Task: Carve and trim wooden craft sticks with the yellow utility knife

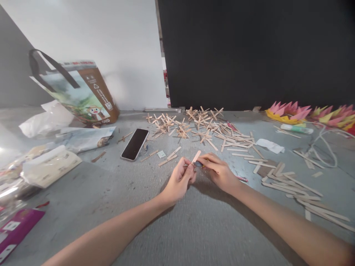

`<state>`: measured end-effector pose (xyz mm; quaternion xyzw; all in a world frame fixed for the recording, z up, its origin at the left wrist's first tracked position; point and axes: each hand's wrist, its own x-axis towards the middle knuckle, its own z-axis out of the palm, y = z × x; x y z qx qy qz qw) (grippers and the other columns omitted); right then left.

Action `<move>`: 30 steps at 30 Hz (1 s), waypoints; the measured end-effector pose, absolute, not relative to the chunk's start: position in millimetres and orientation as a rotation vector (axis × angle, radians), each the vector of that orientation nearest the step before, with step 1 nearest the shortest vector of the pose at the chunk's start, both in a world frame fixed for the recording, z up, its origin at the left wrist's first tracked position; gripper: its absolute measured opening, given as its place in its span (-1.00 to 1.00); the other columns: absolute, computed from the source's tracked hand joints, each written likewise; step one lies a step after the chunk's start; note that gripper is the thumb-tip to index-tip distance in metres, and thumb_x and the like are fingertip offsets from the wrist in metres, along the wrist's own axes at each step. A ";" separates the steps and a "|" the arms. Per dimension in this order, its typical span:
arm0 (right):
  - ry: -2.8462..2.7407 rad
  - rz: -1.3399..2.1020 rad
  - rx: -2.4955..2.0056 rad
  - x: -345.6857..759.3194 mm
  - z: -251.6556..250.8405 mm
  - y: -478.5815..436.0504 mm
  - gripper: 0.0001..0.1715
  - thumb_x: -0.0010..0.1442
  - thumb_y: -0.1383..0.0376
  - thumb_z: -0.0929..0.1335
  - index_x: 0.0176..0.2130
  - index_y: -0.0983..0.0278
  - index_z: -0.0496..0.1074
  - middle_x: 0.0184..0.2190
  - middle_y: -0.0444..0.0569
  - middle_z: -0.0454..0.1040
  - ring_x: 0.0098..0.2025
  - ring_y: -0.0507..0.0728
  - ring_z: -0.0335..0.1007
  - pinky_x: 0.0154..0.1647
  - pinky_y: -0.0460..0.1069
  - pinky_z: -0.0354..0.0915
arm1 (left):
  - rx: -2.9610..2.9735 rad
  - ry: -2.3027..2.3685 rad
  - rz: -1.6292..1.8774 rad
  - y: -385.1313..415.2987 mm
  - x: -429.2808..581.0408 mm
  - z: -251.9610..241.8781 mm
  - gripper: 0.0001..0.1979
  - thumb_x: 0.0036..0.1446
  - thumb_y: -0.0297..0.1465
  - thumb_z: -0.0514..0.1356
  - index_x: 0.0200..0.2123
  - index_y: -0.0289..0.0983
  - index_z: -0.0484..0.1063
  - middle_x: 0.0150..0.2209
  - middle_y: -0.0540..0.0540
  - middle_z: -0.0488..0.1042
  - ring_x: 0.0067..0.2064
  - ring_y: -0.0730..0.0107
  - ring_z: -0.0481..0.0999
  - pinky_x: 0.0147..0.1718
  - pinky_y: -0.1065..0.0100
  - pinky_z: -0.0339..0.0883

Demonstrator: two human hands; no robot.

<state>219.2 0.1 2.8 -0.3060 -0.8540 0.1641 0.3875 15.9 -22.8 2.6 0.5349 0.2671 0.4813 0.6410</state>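
My left hand (181, 179) is closed around a flat wooden craft stick (196, 156), whose rounded end pokes up and to the right above my fingers. My right hand (217, 170) meets it from the right, fingers pinched at the stick's lower part on a small bluish object I cannot make out. Both hands hover just above the grey floor (172, 229). Behind them lies a heap of glued stick crosses (194, 123). Loose sticks (288, 181) are scattered to the right.
A black phone (135, 143) lies face up left of the hands. Further left are a tipped paper bag (83, 92), plastic bags (47, 162) and a purple packet (13, 229). Pink and yellow paper flowers (310, 112), a glue bottle (296, 128) and a white cord (324, 147) sit at right.
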 end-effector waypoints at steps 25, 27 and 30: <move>-2.159 0.428 -0.719 217.2 3.6 -1.4 -0.50 0.49 0.41 0.20 0.30 0.09 0.36 -0.01 0.07 0.51 -0.04 0.22 0.38 -0.01 0.14 0.37 | 1.387 0.591 1.012 -26.5 14.8 8.4 -0.67 0.49 -0.11 -0.01 -0.22 -0.24 0.22 -0.50 0.17 0.07 -0.51 0.55 0.04 -0.47 0.41 0.01; -2.164 0.431 -0.740 217.6 3.4 -1.3 -0.50 0.49 0.42 0.19 0.30 0.09 0.36 -0.01 0.06 0.51 -0.03 0.23 0.38 0.00 0.15 0.37 | 1.377 0.628 1.021 -27.1 14.9 9.1 -0.66 0.49 -0.10 0.01 -0.23 -0.24 0.23 -0.51 0.16 0.08 -0.51 0.55 0.05 -0.47 0.41 0.00; -2.167 0.426 -0.790 219.1 3.2 -1.1 -0.53 0.49 0.40 0.19 0.27 0.11 0.38 0.00 0.07 0.51 0.00 0.24 0.39 0.03 0.16 0.37 | 1.342 0.627 1.057 -26.5 14.5 6.7 -0.67 0.48 -0.10 0.02 -0.24 -0.23 0.22 -0.52 0.18 0.07 -0.52 0.55 0.03 -0.48 0.42 -0.02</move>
